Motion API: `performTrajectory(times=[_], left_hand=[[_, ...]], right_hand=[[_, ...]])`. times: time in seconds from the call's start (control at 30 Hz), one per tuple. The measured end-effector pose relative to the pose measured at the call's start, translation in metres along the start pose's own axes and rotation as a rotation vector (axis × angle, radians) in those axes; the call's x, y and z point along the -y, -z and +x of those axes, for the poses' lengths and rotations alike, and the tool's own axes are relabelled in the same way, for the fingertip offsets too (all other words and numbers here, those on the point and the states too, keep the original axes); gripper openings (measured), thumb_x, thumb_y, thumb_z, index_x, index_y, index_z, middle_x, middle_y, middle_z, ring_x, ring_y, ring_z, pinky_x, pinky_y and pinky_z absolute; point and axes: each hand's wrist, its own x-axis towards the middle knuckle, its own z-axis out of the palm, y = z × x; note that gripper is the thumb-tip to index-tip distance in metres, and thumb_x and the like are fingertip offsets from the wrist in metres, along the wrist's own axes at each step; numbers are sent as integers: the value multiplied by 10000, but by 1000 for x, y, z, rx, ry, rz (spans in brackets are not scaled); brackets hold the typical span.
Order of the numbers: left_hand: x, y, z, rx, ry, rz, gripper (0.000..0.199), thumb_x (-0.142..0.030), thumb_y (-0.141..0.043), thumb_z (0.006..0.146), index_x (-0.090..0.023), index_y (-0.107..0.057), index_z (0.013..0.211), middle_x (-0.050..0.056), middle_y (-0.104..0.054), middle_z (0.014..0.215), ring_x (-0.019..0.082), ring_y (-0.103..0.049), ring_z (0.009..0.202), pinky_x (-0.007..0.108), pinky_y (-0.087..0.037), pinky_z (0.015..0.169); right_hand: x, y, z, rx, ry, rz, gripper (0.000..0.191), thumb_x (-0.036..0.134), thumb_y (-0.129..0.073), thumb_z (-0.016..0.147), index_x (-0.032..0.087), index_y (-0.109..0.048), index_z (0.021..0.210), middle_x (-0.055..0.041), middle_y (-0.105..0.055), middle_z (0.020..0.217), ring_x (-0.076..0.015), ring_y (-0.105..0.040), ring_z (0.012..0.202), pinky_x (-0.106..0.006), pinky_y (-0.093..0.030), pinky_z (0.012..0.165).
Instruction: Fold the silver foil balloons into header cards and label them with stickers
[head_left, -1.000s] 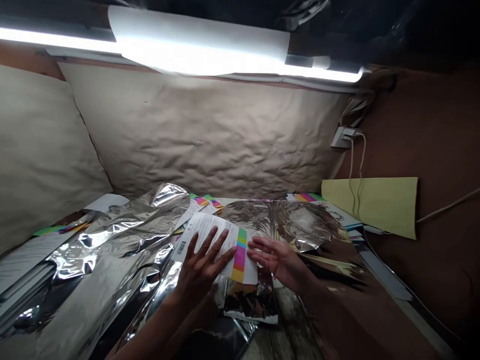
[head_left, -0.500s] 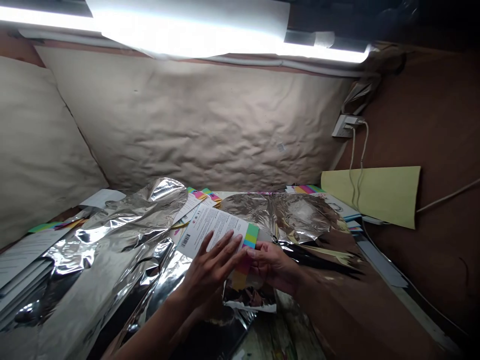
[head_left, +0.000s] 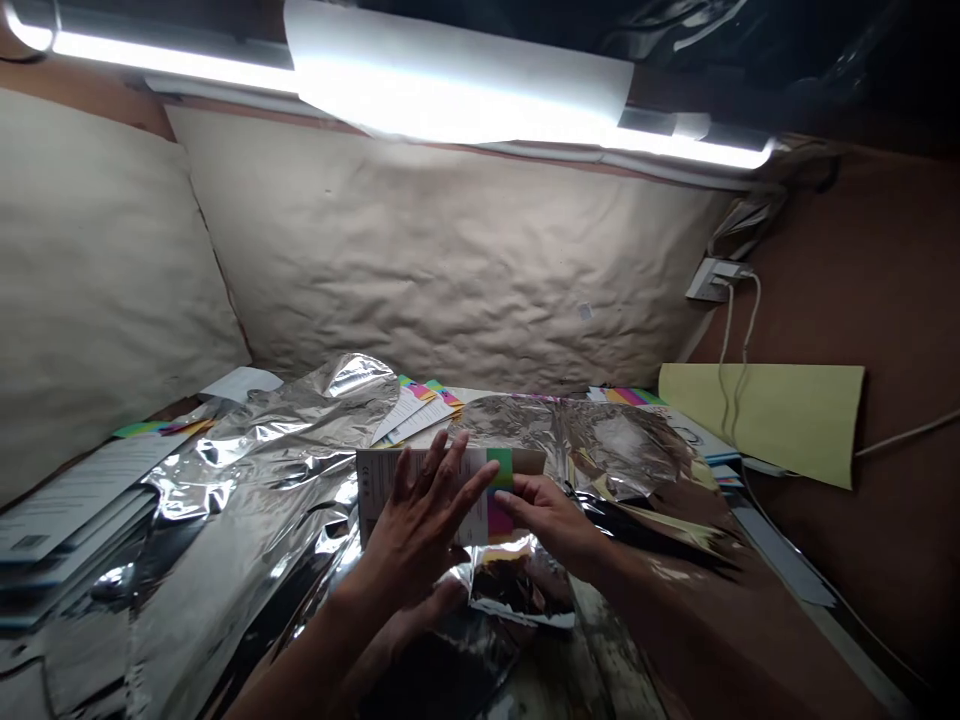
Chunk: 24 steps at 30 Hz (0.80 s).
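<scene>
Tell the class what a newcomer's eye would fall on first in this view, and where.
Probably the glaring light tube across the top, with a white sheet over its middle. Next, the shiny, crumpled silver foil spread across the left side of the work surface. At lower centre, the spread left hand and the right hand meet on a printed card with a coloured stripe.

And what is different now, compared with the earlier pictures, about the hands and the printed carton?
The right hand, open one second ago beside the striped end of the printed carton, now grips that end. The carton has tipped up from nearly flat and stands more upright. The left hand stays spread on it; the silver foil sheet and yellow paper look unmoved.
</scene>
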Motion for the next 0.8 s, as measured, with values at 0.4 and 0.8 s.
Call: performTrajectory(times=[0.4, 0.8], left_hand=[[14, 8, -3, -6, 128, 16, 1030, -384, -763, 723, -236, -185, 1564, 221, -265, 1569, 376, -206, 1465, 588, 5, 1172], [37, 1, -16, 388, 107, -283, 1248, -568, -762, 614, -211, -36, 1565, 197, -376, 1509, 392, -305, 1409, 635, -14, 1141]], right_hand=[[-4, -13, -17, -204, 240, -489, 434, 388, -629, 910, 253, -601, 1322, -97, -631, 1306, -292, -568, 1226, -476, -429, 1063], [-106, 27, -174, 163, 165, -1188, 822, 484, -661, 818, 566, -168, 1471, 11, -418, 1464, -405, -477, 1293, -642, -397, 1061]])
